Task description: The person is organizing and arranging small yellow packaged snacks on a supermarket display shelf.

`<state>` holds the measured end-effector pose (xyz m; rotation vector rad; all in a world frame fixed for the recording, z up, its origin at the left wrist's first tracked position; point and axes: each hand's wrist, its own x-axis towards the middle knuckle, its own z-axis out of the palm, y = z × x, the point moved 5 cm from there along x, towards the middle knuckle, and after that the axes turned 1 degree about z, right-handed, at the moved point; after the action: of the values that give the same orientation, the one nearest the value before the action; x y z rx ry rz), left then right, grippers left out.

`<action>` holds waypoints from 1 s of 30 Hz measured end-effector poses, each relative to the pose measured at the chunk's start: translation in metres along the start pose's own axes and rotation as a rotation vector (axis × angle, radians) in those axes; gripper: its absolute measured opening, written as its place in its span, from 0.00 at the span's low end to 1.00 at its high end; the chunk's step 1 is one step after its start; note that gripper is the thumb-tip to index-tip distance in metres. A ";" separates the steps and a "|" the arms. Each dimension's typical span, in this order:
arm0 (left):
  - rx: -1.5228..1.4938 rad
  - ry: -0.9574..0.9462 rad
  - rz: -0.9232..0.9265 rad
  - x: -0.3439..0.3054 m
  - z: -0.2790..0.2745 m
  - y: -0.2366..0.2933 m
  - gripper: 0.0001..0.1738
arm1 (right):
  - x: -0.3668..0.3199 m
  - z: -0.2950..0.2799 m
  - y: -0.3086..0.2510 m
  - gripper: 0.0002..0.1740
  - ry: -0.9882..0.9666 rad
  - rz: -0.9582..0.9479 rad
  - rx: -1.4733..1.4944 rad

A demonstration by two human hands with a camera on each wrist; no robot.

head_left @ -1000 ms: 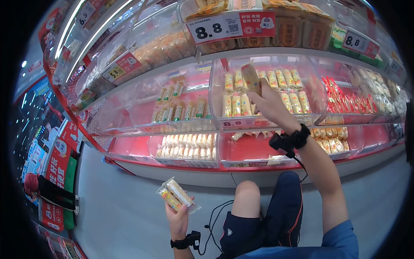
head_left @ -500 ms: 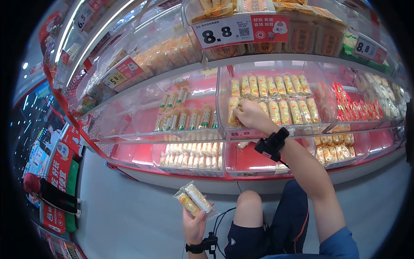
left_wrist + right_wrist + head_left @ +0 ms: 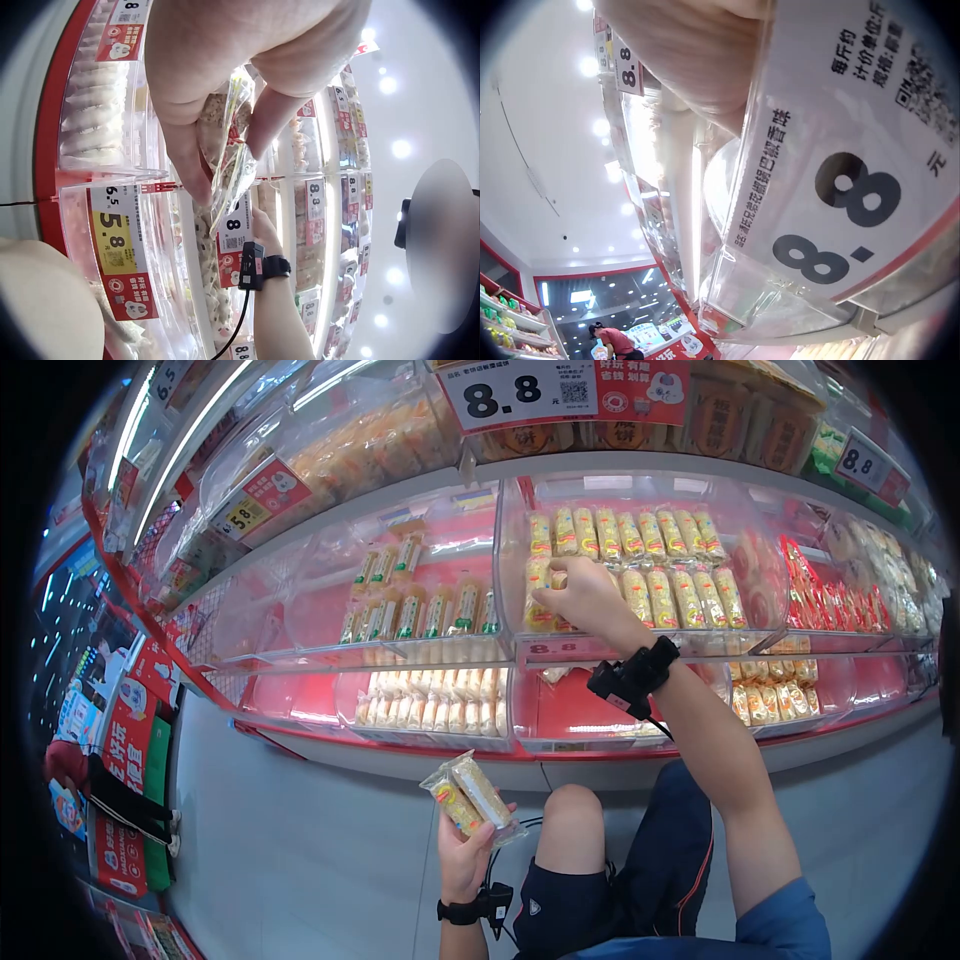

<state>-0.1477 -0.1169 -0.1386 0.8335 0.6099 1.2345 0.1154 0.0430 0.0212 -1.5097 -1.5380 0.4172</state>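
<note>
My left hand point(image 3: 465, 863) holds two clear-wrapped rice-crisp bars point(image 3: 478, 790) side by side, low in front of the shelves. Their grainy surface and crinkled wrapper point(image 3: 235, 161) show between thumb and fingers in the left wrist view. Reaching into the middle-shelf bin, my right hand point(image 3: 592, 603) has its thumb and forefinger round a yellow-wrapped rice-crisp bar point(image 3: 559, 582) at the left of the front row. The hand hides most of that bar. Two rows of matching bars point(image 3: 661, 598) stand around it. In the right wrist view, a price card largely covers the hand point(image 3: 697, 64).
The clear bin's front wall point(image 3: 640, 644) runs below my right wrist. Green-labelled packs point(image 3: 410, 610) fill the bin to the left, red packets point(image 3: 830, 600) the one to the right. A large price card point(image 3: 520, 398) hangs above. Someone point(image 3: 110, 790) stands far left.
My right hand has lowered the bar it held up into the front row at the bin's left, and stays there. My left hand has moved right and slightly up with its two bars.
</note>
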 end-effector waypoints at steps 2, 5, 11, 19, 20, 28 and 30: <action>0.003 -0.010 0.012 0.001 0.002 0.001 0.39 | 0.000 -0.001 0.000 0.21 -0.005 0.005 -0.013; 0.010 -0.033 0.047 0.006 0.009 0.008 0.39 | -0.002 -0.003 -0.002 0.22 0.051 -0.036 -0.042; 0.005 -0.136 0.091 0.016 0.043 0.029 0.39 | -0.004 -0.010 0.000 0.18 0.255 -0.081 0.047; 0.144 -0.217 0.256 0.025 0.074 0.072 0.38 | -0.106 0.018 -0.063 0.19 -0.310 -0.290 0.395; 0.166 -0.210 0.256 0.025 0.076 0.075 0.38 | -0.118 0.024 -0.072 0.23 -0.312 -0.473 0.365; 0.152 -0.192 0.275 0.025 0.091 0.080 0.37 | -0.120 0.001 -0.060 0.19 -0.284 -0.235 0.711; 0.137 -0.189 0.286 0.026 0.090 0.080 0.35 | -0.122 -0.017 -0.065 0.19 -0.087 -0.341 0.747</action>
<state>-0.1150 -0.1018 -0.0209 1.1684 0.4347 1.3621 0.0695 -0.0875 0.0360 -0.6490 -1.4375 0.7561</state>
